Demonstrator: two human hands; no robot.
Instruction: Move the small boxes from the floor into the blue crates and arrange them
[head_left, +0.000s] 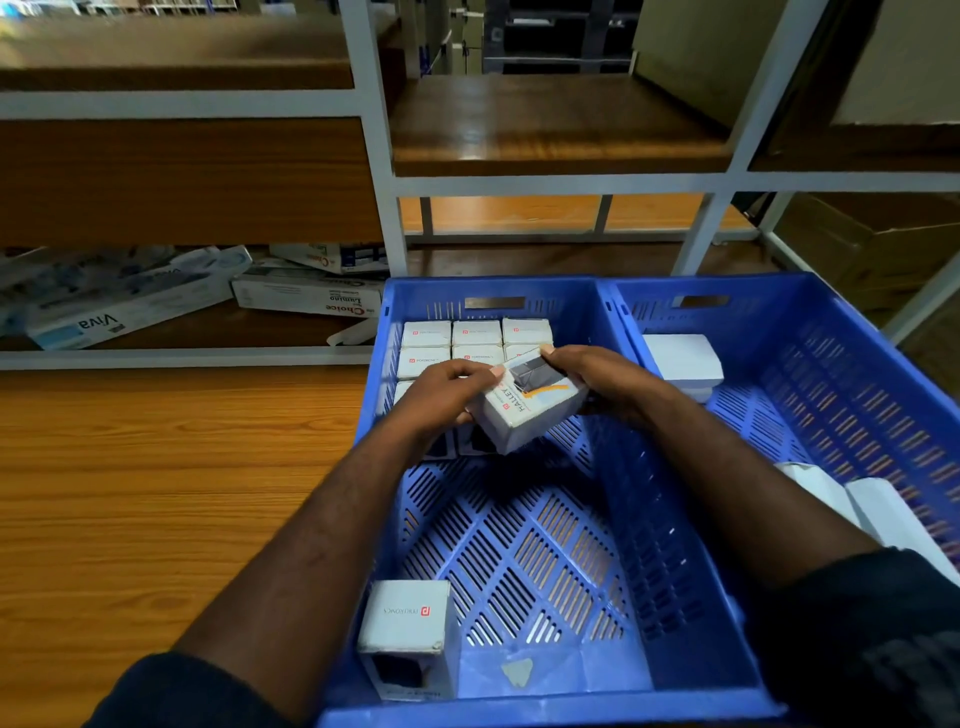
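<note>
Both my hands hold one small white box (530, 410), tilted, over the left blue crate (691, 597). My left hand (441, 397) grips its left end and my right hand (597, 376) grips its far right end. Behind and under it, several white boxes (475, 332) stand in tight rows against the crate's far wall. A single white box (410, 631) stands in the crate's near left corner. The right blue crate (857, 364) holds a stack of white boxes (683, 361) at its far left and two more boxes (878, 509) at the near side.
The crates sit on a wooden floor (156, 493). A white metal rack (379, 171) with wooden shelves stands behind them. Long cartons (306, 299) lie on its lowest shelf at the left. Brown cardboard boxes (862, 254) are at the far right.
</note>
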